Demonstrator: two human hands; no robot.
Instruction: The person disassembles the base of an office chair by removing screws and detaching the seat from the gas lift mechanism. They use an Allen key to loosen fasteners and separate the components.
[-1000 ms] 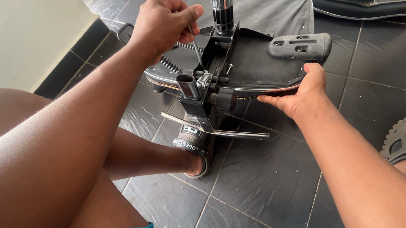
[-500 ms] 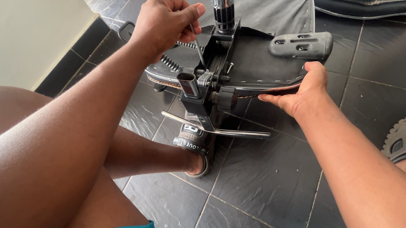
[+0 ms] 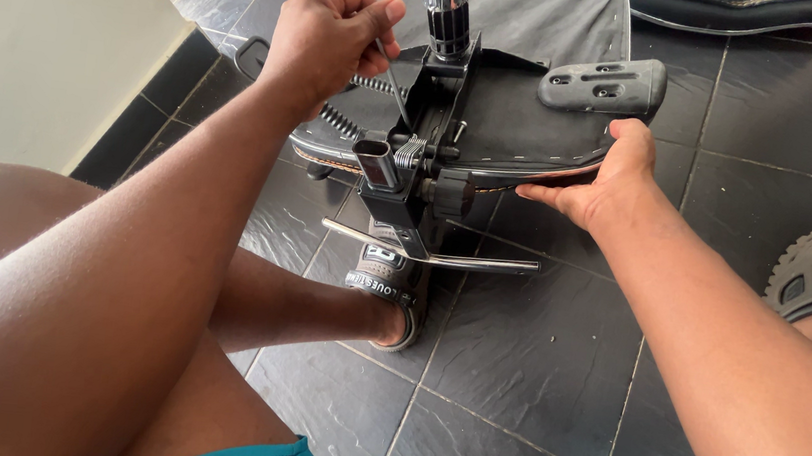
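**Chair mechanism, underside up, on the dark tiled floor**

Chair mechanism (image 3: 418, 164), black, is bolted under the overturned seat pan (image 3: 528, 120), whose chrome column (image 3: 445, 1) points away. Left hand (image 3: 330, 39) pinches a thin metal tool (image 3: 394, 84), tip at the coil spring (image 3: 412, 148). Since a second ago the tool has tilted closer to the spring. Right hand (image 3: 602, 178) is curled around the pan's near right edge, bracing it. A sandalled foot (image 3: 385, 281) rests beneath the lever (image 3: 433, 253).

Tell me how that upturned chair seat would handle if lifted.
The chair seat probably stays stiff: its base looks like hard plastic. The metal mechanism likely makes it heavy and lopsided. The right hand steadying its rim suggests it tips easily.
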